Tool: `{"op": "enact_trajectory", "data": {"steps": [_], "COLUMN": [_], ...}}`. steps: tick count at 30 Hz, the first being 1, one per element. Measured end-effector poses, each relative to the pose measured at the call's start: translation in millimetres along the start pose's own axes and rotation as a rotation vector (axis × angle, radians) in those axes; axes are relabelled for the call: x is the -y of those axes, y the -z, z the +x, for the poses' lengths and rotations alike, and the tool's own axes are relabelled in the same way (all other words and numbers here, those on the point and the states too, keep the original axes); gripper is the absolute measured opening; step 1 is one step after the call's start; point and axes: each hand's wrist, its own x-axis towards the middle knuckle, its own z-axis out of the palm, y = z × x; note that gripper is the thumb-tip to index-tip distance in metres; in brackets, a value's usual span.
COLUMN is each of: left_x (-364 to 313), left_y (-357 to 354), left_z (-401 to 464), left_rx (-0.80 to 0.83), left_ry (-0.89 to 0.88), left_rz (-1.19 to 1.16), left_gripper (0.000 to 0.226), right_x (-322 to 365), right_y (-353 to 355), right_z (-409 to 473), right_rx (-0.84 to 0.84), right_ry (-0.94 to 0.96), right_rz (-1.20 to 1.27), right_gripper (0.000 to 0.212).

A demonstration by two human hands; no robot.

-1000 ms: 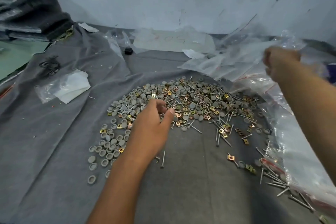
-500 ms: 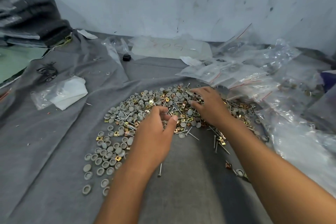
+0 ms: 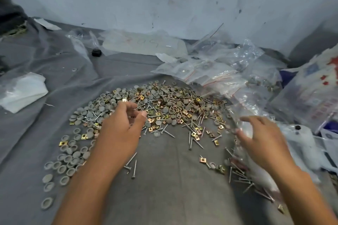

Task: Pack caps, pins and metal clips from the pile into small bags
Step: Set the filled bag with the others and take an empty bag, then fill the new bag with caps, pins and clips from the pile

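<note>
Nearest: loose pins point(image 3: 132, 165) and grey caps point(image 3: 60, 166) strewn on the grey cloth point(image 3: 164, 193).

Left hand point(image 3: 118, 133): over the pile's near edge, fingers curled toward the thumb; whether it pinches anything cannot be told.

Right hand point(image 3: 263, 140): blurred, fingers spread and relaxed, at a clear small bag point(image 3: 245, 115); no firm hold evident.

Pile point(image 3: 164, 107): caps, pins, brass metal clips point(image 3: 202, 160) mixed.

Step judged: gathering a set; next, securing the bag's mouth.

Farthest: filled bags point(image 3: 210, 73) by the wall.
</note>
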Motion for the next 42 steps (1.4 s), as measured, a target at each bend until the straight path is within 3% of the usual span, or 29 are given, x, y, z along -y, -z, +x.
{"op": "enact_trajectory", "data": {"steps": [2, 4, 9, 14, 17, 20, 25, 30, 35, 38, 42], "left_x": [-6, -11, -13, -18, -21, -21, -29, -39, -34, -28, -20], "left_y": [-4, -9, -16, -17, -19, -20, -24, -25, -22, -20, -22], "left_z": [-2, -6, -13, -13, -12, -13, -19, -27, -22, -17, -12], "left_rx": [0.031, 0.067, 0.111, 0.138, 0.140, 0.144, 0.230, 0.465, 0.233, 0.112, -0.056], "left_ry": [0.006, 0.004, -0.020, -0.036, -0.039, -0.032, -0.057, -0.140, -0.146, -0.102, -0.046], "left_rz": [-0.009, -0.001, 0.021, 0.031, 0.025, 0.019, -0.065, -0.213, -0.306, -0.275, -0.203], "left_gripper": [0.036, 0.036, 0.032, 0.033, 0.035, 0.036, 0.033, 0.043, 0.002, 0.009, 0.011], "right_x": [-39, -57, -65, -68, -75, -74, -11, 89, 127, 136, 151], "right_y": [6, -2, -12, -10, -10, -1, 31, 22, -14, -26, -33], "right_z": [-15, -28, -45, -44, -47, -44, -33, -11, -4, -6, -18], "right_rx": [0.065, 0.147, -0.050, -0.008, -0.088, -0.168, -0.355, -0.266, -0.200, -0.142, -0.162], "right_ry": [-0.162, -0.180, -0.138, -0.058, -0.075, -0.118, -0.050, 0.046, -0.010, -0.004, 0.090], "right_rz": [-0.085, -0.123, 0.009, -0.007, 0.048, 0.196, 0.526, 0.888, 1.021, 1.028, 1.096], "right_gripper": [0.054, 0.045, 0.010, 0.027, 0.011, 0.015, 0.017, 0.011, 0.018, 0.017, 0.035]}}
